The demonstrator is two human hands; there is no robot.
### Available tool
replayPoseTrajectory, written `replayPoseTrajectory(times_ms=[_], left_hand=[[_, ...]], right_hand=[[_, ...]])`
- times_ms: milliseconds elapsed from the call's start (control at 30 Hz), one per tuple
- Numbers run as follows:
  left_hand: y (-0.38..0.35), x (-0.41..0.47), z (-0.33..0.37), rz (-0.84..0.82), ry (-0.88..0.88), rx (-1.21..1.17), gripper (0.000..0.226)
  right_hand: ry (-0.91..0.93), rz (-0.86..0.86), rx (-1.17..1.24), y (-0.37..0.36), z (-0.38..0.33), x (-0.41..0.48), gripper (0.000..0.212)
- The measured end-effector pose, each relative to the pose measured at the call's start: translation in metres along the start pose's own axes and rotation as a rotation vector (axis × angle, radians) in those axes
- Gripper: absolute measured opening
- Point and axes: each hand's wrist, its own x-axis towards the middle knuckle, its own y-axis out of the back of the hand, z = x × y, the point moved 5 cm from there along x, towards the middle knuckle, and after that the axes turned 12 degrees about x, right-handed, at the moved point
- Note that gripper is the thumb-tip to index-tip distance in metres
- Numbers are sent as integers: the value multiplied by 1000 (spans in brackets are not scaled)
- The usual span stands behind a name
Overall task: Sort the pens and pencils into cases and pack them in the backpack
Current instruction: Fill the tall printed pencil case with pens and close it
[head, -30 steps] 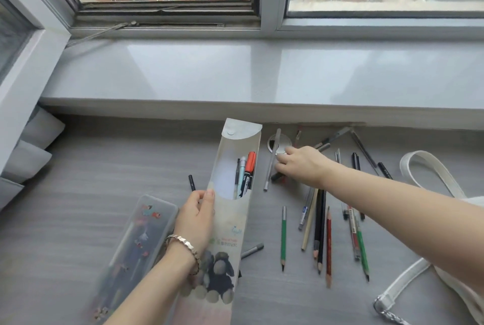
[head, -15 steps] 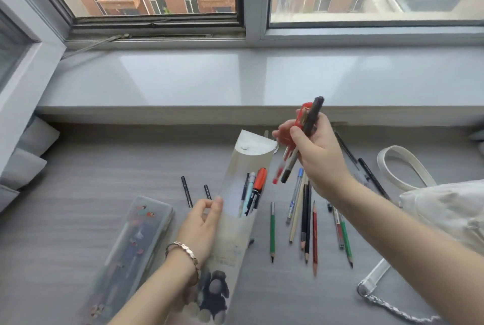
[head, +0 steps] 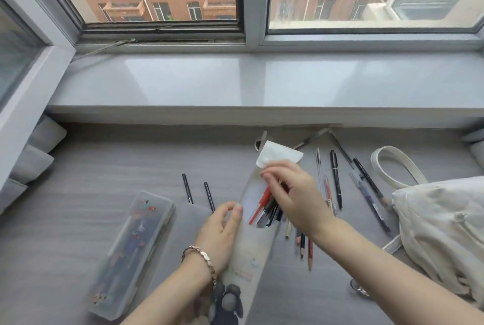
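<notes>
A tall white pencil case (head: 248, 259) with a sheep picture lies open on the grey surface, its flap (head: 277, 154) folded back. My left hand (head: 222, 230) grips the case's left edge beside the opening. At the mouth of the case is my right hand (head: 293, 193), closed on a red and a black pen (head: 264, 205) whose lower ends are inside, next to other pens. A clear plastic case (head: 133, 251) lies closed at the left. Two black pens (head: 187, 188) lie left of the white case. Several loose pens (head: 335, 180) and pencils (head: 303, 243) lie to its right.
A cream backpack (head: 440, 233) with a looped strap (head: 398, 164) sits at the right edge. A wide grey windowsill (head: 262, 80) runs along the back under the window. Grey cushions (head: 34, 151) lie at the far left.
My right hand picked up pens at the back, lifted them, and has now brought them down into the white case's opening. My left hand stayed on the case.
</notes>
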Motion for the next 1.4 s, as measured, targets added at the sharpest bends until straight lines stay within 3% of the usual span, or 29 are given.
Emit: replayPoseTrajectory(times_ms=[67, 133, 233, 300, 333, 433, 467, 533, 600, 667, 700, 767, 833, 933, 967, 1000, 1233, 1333, 1400], left_hand=[[-1, 2, -2, -28, -15, -9, 34], [2, 5, -6, -12, -5, -11, 40], [18, 12, -10, 95, 62, -26, 38], [33, 15, -12, 174, 101, -23, 39], [39, 16, -13, 205, 121, -21, 39], [53, 22, -18, 244, 156, -23, 39], [55, 24, -20, 252, 164, -21, 39], [58, 26, -25, 267, 184, -21, 39], [58, 28, -29, 267, 204, -28, 39], [56, 30, -29, 257, 210, -16, 39], [55, 30, -27, 256, 206, -15, 39], [53, 33, -22, 265, 188, -17, 37], [51, 35, -17, 275, 172, -12, 35], [48, 37, -10, 259, 151, -34, 34], [46, 39, -8, 248, 145, -31, 34], [43, 40, -4, 237, 139, -25, 35], [35, 41, 9, 183, 92, -21, 34], [37, 39, 6, 188, 105, -31, 36], [38, 36, 1, 195, 127, -23, 39]], right_hand=[[146, -220, -202, -15, 6, -8, 39], [245, -298, -262, -21, 10, -7, 37], [277, -125, -174, -9, 15, 22, 20], [207, -27, -257, -3, 33, 49, 21], [143, -62, -341, -6, 46, 61, 25], [62, -505, -612, -37, 86, 78, 42], [101, -652, -727, -47, 93, 78, 40], [295, -784, -877, -57, 96, 76, 32], [485, -798, -944, -61, 96, 74, 26], [658, -800, -919, -59, 99, 67, 8], [680, -804, -874, -55, 94, 66, 10], [520, -705, -796, -38, 94, 74, 25], [242, -437, -750, -12, 94, 87, 33], [-485, -30, -482, 41, 124, 92, 28], [-661, 16, -414, 50, 133, 88, 28], [-716, -4, -450, 57, 141, 87, 27], [-313, -599, -1125, 43, 135, 85, 35], [-193, -576, -1141, 43, 124, 82, 41], [-107, -391, -996, 48, 110, 78, 54]])
